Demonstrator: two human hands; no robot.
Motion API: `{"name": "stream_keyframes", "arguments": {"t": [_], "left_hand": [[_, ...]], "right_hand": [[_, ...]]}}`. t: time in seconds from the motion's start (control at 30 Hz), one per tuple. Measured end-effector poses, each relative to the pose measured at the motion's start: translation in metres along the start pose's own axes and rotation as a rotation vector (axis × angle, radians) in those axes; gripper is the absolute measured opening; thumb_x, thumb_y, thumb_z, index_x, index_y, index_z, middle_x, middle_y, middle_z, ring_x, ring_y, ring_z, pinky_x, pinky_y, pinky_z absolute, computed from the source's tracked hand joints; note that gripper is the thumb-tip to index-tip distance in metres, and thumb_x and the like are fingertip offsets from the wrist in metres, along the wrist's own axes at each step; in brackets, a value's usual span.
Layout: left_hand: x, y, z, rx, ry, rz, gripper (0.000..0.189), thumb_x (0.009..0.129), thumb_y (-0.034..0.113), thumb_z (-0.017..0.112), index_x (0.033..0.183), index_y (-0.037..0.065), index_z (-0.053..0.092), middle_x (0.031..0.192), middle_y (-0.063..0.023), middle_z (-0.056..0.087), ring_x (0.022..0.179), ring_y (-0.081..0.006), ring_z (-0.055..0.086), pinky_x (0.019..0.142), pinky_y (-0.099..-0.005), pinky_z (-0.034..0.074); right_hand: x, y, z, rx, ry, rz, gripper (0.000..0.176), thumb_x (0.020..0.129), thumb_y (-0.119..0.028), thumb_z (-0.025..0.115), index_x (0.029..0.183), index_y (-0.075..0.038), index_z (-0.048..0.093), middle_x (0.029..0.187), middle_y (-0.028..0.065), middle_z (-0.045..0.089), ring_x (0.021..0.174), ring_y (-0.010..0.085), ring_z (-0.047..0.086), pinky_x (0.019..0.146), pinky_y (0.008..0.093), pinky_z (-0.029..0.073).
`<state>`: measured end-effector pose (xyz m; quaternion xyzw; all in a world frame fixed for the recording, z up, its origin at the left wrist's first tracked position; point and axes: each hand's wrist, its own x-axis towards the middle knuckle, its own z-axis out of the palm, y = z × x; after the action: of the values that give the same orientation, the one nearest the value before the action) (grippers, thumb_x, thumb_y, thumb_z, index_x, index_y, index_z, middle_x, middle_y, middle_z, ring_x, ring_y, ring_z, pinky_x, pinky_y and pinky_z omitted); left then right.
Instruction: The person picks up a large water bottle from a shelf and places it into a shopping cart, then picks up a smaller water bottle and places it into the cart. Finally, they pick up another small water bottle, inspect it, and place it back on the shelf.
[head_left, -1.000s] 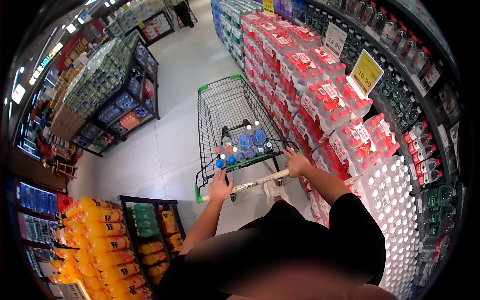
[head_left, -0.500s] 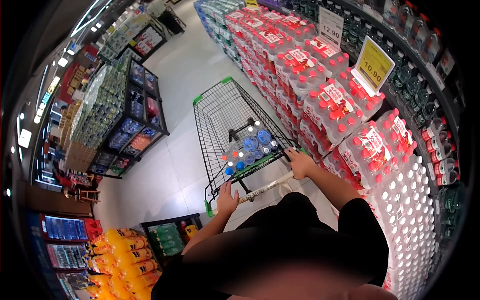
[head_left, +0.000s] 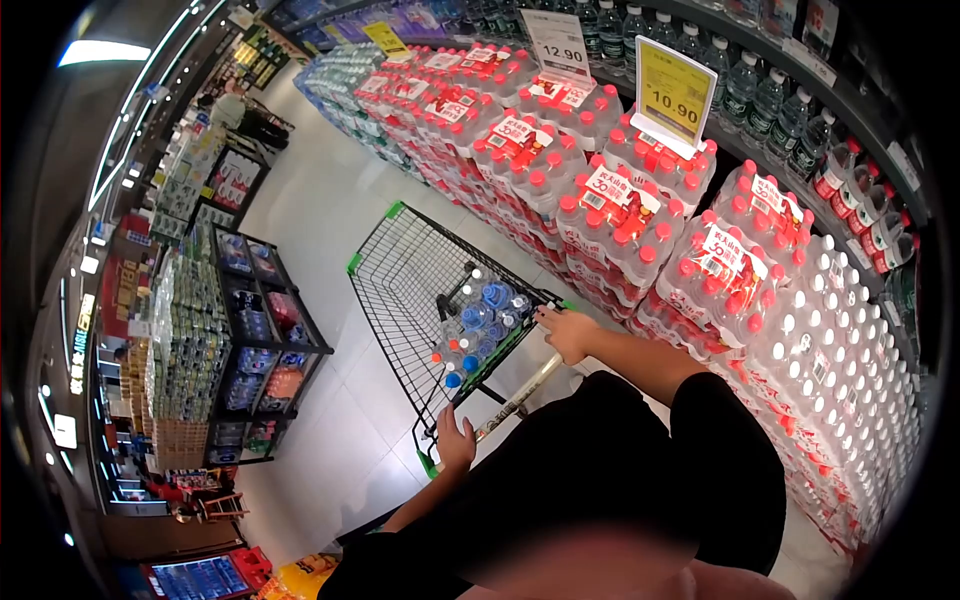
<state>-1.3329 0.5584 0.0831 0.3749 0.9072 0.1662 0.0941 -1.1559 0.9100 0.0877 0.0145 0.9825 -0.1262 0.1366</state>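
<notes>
A wire shopping cart (head_left: 385, 290) with green corners stands ahead of me, angled to the upper left. My right hand (head_left: 568, 335) is closed around the right end of its pale handle (head_left: 527, 390). Loosely curled over the left end of the same bar is my left hand (head_left: 456, 443), its fingers pointing toward the basket. At the near end of the cart sit several clear bottles (head_left: 485, 322) with blue, white and orange caps. Some lie tilted against one another, and their exact kind is too small to tell.
On the right, shrink-wrapped red-capped water packs (head_left: 620, 215) are stacked beside the cart, with white-capped bottles (head_left: 830, 330) nearer me. Price signs (head_left: 675, 95) stand on the packs. Left of the aisle (head_left: 340, 400) is a dark display rack (head_left: 270, 330). A person (head_left: 250, 118) stands farther off.
My view has turned rightward; the stacks and price signs have shifted left in view. The cart now angles more to the left. Both hands stay at the handle.
</notes>
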Motion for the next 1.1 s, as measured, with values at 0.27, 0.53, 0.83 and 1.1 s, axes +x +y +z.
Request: {"name": "stream_keyframes", "arguments": {"t": [0.27, 0.53, 0.83, 1.1], "left_hand": [[0.023, -0.016, -0.012, 0.031, 0.063, 0.028, 0.055, 0.093, 0.03, 0.055, 0.14, 0.003, 0.044, 0.139, -0.0206, 0.049, 0.132, -0.0364, 0.044, 0.105, -0.0423, 0.042], [0.044, -0.032, -0.026, -0.023, 0.137, 0.01, 0.054, 0.089, 0.029, 0.059, 0.137, 0.009, 0.045, 0.137, -0.017, 0.053, 0.128, -0.0335, 0.051, 0.095, -0.0429, 0.049], [0.07, -0.058, -0.036, 0.005, 0.125, -0.031, 0.059, 0.088, 0.039, 0.06, 0.136, 0.006, 0.045, 0.141, -0.0169, 0.05, 0.131, -0.0343, 0.046, 0.103, -0.0433, 0.044], [0.084, -0.099, -0.033, 0.05, 0.058, -0.041, 0.069, 0.087, 0.048, 0.059, 0.139, 0.006, 0.045, 0.143, -0.0146, 0.046, 0.135, -0.0325, 0.039, 0.105, -0.0433, 0.042]], "right_hand": [[0.026, -0.001, -0.029, -0.01, -0.094, 0.029, 0.049, 0.074, -0.029, 0.064, 0.118, -0.007, 0.069, 0.158, 0.0225, 0.025, 0.148, 0.0358, 0.019, 0.106, 0.046, 0.038], [0.059, -0.004, -0.025, -0.018, -0.154, 0.031, 0.047, 0.076, -0.029, 0.062, 0.118, -0.009, 0.069, 0.158, 0.0252, 0.02, 0.148, 0.0423, 0.013, 0.109, 0.0528, 0.034], [0.088, -0.017, -0.049, -0.086, -0.233, 0.032, 0.047, 0.074, -0.029, 0.066, 0.118, -0.012, 0.07, 0.158, 0.0263, 0.016, 0.148, 0.0449, 0.011, 0.111, 0.0549, 0.031], [0.104, -0.048, -0.037, -0.227, -0.091, 0.216, 0.042, 0.077, -0.03, 0.066, 0.118, -0.019, 0.07, 0.161, 0.0223, 0.013, 0.149, 0.042, 0.006, 0.118, 0.0525, 0.017]]}}
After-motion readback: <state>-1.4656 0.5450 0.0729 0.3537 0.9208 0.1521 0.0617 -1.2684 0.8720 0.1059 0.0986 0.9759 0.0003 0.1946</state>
